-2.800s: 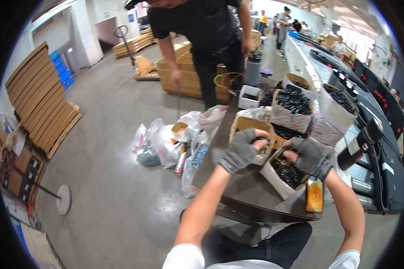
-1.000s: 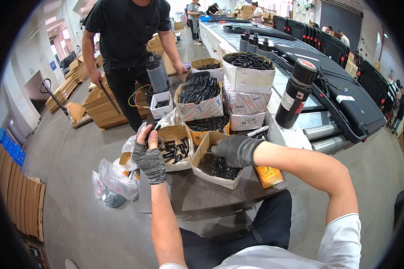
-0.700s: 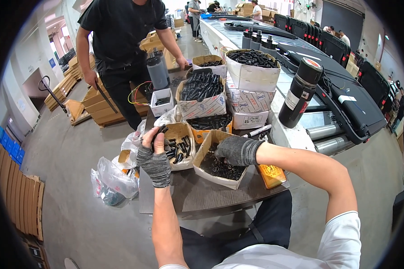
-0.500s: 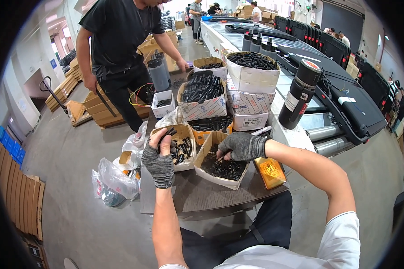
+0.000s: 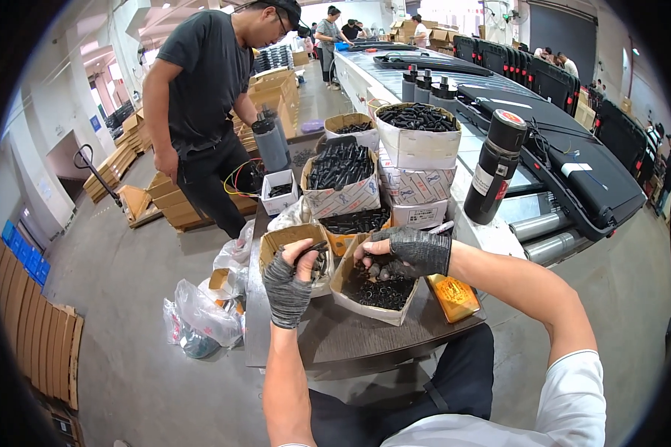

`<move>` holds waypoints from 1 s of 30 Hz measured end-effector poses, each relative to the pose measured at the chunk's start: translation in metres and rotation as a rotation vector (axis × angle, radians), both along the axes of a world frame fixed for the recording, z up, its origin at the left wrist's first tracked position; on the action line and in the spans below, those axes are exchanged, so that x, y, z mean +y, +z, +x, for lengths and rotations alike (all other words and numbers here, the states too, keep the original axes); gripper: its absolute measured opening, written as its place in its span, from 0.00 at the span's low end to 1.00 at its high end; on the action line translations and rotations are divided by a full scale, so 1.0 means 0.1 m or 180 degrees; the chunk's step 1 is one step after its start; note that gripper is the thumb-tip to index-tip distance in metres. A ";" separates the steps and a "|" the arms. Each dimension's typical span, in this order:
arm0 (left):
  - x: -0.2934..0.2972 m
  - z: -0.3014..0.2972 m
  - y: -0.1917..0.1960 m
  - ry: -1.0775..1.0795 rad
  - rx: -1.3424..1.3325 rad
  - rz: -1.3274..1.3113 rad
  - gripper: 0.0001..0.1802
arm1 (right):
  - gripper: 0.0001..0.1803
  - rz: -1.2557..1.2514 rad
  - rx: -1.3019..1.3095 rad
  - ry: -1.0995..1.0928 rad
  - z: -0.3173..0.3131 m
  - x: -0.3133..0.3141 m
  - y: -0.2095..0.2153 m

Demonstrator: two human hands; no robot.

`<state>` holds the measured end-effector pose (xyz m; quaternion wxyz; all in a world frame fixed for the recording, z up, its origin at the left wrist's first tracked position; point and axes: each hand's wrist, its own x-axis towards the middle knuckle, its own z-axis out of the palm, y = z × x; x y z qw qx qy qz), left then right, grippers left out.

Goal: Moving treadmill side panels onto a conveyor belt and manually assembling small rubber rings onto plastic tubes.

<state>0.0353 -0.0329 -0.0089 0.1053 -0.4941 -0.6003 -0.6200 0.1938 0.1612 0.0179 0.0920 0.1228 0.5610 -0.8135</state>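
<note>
My left hand [image 5: 288, 292], in a grey fingerless glove, is closed around a short black cylindrical part [image 5: 314, 249]. It is held above the near edge of an open carton [image 5: 273, 240] of black cylindrical parts. My right hand [image 5: 417, 250], gloved alike, hovers over another open carton [image 5: 367, 310], which holds small black rings [image 5: 384, 293]. The right fingers are curled with the palm side partly turned up and the fingertips darkened. Whether a ring lies between them cannot be made out.
An amber box [image 5: 455, 298] sits right of the ring carton on the dark table [image 5: 417, 334]. Behind are stacked cartons of black parts [image 5: 343, 165] and a black cylinder [image 5: 493, 168]. A co-worker [image 5: 210, 97] stands at the far left. Plastic bags [image 5: 207, 316] lie beside the table.
My right hand has lifted slightly out of the rings and turned its fingers upward. My left hand still grips the black part. The co-worker now leans nearer the grey cylinders.
</note>
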 end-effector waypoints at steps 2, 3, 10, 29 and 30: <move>0.01 0.03 -0.01 -0.0017 0.0094 0.0060 0.09 | 0.19 0.0137 0.0283 -0.0040 0.01 0.01 -0.01; 0.02 0.02 -0.04 -0.0076 0.0024 0.0124 0.09 | 0.20 0.0098 0.0387 0.0002 0.00 0.03 -0.04; 0.16 0.03 0.30 -0.0481 0.0156 -0.0467 0.08 | 0.26 -0.0020 0.0642 0.0039 0.03 0.12 -0.09; 0.16 0.07 0.13 -0.0607 0.0265 -0.0420 0.07 | 0.18 0.0616 0.0585 -0.0260 0.09 0.02 0.11; 0.16 0.07 0.13 -0.0623 0.0339 -0.0411 0.07 | 0.17 0.0777 0.0520 -0.0217 0.10 0.01 0.15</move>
